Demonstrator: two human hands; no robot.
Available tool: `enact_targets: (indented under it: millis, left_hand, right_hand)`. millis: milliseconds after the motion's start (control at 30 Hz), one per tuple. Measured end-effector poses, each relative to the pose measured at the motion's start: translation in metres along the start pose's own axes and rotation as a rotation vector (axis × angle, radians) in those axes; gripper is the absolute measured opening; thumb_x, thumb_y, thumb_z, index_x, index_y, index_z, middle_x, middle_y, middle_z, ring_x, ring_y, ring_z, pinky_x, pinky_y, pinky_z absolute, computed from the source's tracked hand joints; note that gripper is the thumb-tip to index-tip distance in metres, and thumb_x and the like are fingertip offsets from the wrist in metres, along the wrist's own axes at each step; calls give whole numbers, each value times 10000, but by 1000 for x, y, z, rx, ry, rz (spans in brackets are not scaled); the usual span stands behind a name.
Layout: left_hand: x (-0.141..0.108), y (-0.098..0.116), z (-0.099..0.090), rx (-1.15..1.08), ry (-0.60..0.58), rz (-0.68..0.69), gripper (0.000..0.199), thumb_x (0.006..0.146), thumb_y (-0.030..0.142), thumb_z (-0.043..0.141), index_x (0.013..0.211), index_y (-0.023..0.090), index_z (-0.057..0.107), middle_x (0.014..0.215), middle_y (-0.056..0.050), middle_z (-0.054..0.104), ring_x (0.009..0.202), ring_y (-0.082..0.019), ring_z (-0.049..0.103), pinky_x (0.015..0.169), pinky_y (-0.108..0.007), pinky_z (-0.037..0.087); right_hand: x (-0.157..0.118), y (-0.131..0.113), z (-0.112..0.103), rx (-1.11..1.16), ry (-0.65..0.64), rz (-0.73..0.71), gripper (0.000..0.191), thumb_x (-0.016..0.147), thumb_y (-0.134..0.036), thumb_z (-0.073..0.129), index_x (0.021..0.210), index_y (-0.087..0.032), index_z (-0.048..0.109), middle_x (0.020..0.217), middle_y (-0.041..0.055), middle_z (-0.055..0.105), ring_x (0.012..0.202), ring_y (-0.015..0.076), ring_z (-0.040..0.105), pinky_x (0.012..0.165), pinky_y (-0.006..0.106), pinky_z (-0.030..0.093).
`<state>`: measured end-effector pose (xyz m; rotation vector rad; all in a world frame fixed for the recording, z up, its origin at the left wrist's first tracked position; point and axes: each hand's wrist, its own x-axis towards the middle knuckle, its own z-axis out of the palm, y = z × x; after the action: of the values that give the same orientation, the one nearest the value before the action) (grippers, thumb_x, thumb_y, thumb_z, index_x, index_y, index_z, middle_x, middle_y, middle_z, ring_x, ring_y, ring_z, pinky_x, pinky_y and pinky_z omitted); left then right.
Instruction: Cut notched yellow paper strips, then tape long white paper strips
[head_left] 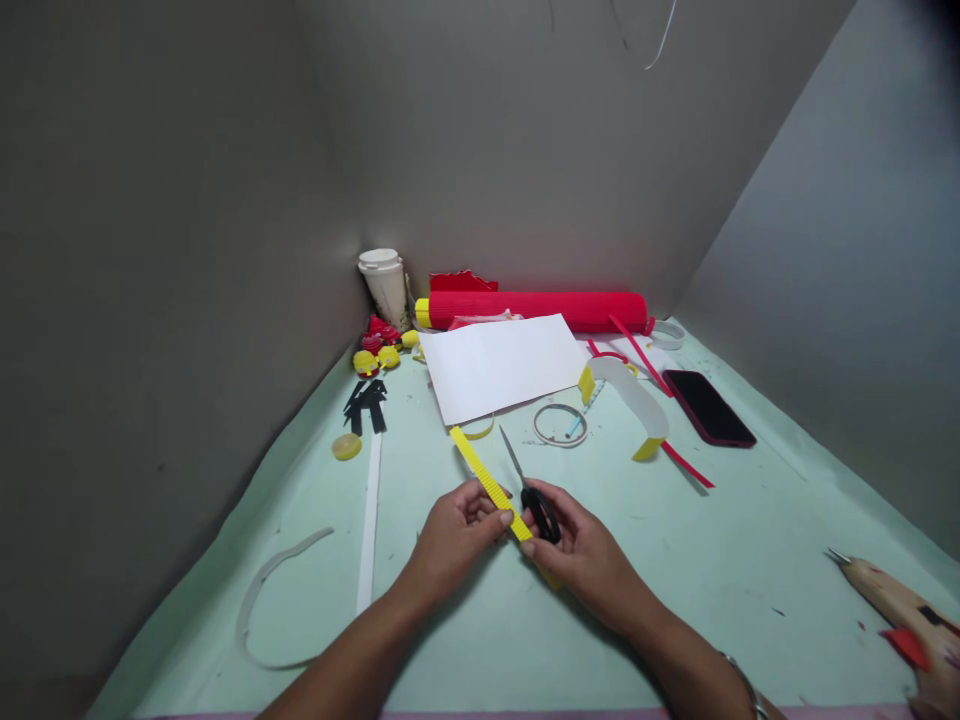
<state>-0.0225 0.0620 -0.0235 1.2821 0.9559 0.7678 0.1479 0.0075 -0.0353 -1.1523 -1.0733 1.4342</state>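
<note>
A yellow corrugated paper strip (pixel 478 466) slants between my two hands above the middle of the table. My left hand (pixel 459 532) is closed, pinching the strip between thumb and fingers. My right hand (pixel 592 560) pinches its lower part and also keeps a pair of black-handled scissors (pixel 541 514) in the fingers, blades pointing up and away. Just beyond lie a white sheet of paper (pixel 506 368) and a roll of tape (pixel 561 425). The lowest end of the strip is partly hidden behind my right hand.
A red corrugated roll (pixel 536 308) and a lidded cup (pixel 386 285) stand at the back. Red and yellow paper pieces (pixel 367 362) and black strips (pixel 367 402) lie left. A phone (pixel 709 407) and a glue gun (pixel 892 600) are right.
</note>
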Motion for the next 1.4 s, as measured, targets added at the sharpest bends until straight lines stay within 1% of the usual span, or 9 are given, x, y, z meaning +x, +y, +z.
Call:
enact_targets:
  millis: [333, 533, 700, 833, 1000, 1167, 1400]
  left_hand:
    - [0, -3, -1, -31, 2, -22, 266, 763, 277, 700, 979, 129, 654, 805, -57, 649, 730, -161, 589, 719, -303, 451]
    - [-1, 0, 0, -35, 9, -13, 252, 749, 286, 711, 948, 140, 664, 815, -62, 660, 736, -168, 593, 735, -306, 452]
    - [0, -1, -1, -22, 4, -16, 267, 756, 282, 704, 971, 129, 661, 793, -59, 657, 715, -163, 586, 704, -296, 449]
    - [0, -4, -2, -19, -12, -11, 306, 770, 295, 695, 1022, 126, 651, 845, -82, 672, 767, -188, 616, 738, -320, 457]
    - [1, -5, -2, -13, -14, -12, 280, 774, 299, 692, 993, 129, 654, 822, -72, 664, 744, -178, 607, 723, -315, 456]
    - [1, -6, -2, -12, -12, -9, 282, 775, 289, 690, 1006, 132, 651, 830, -75, 667, 746, -177, 602, 730, -318, 455]
    - [0, -3, -1, -14, -6, -23, 284, 769, 289, 690, 1003, 133, 653, 804, -63, 663, 729, -171, 595, 709, -306, 451]
  right_hand:
    - [1, 1, 0, -4, 15, 19, 603, 734, -169, 670, 1302, -195, 472, 1007, 56, 624, 960, 184, 599, 887, 347, 479]
    - [1, -1, 1, -1, 12, 20, 615, 727, -181, 675, 1304, -184, 463, 1001, 57, 623, 928, 177, 598, 864, 336, 486]
    - [1, 0, 1, -1, 12, 16, 604, 737, -169, 671, 1306, -189, 469, 998, 47, 622, 936, 164, 600, 871, 317, 486]
    - [1, -2, 1, -7, 15, 19, 595, 744, -171, 672, 1305, -191, 476, 1004, 50, 627, 936, 167, 609, 870, 322, 493]
    - [0, -2, 2, -23, 30, 28, 595, 731, -189, 689, 1295, -192, 500, 1003, 54, 640, 941, 178, 618, 876, 332, 498]
    - [0, 0, 0, -22, 24, 6, 607, 735, -208, 693, 1310, -201, 499, 1007, 60, 648, 957, 192, 620, 897, 359, 492]
    - [0, -1, 0, -28, 19, 1, 591, 741, -199, 686, 1303, -201, 504, 1000, 59, 647, 936, 187, 618, 875, 353, 494]
